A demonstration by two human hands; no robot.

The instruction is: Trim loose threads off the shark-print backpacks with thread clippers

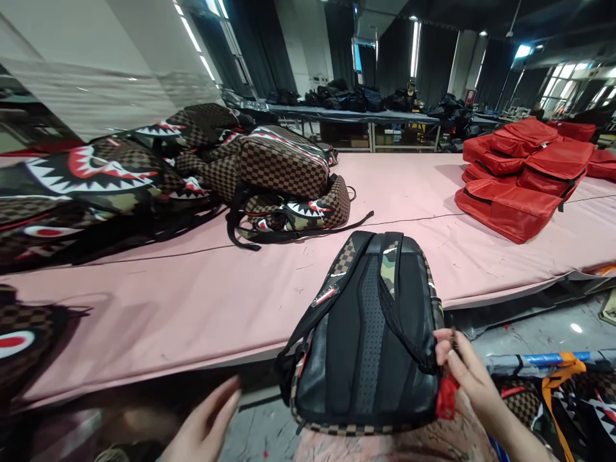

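Right hand (459, 362): thumb and fingertips pinched about a small dark item (453, 339), too indistinct to identify, at the side edge of one black-backed backpack (370, 333), with a red piece (447, 393) just below; left hand (206, 423): blurred, fingers loosely bent and released, apart from the bag. Backpack: straps and padded back facing up, upper end over the pink table (192, 308), lower end past its near edge; beyond, checked shark-face bags (283, 163) heaped at left, red bags (514, 205) stacked at right.
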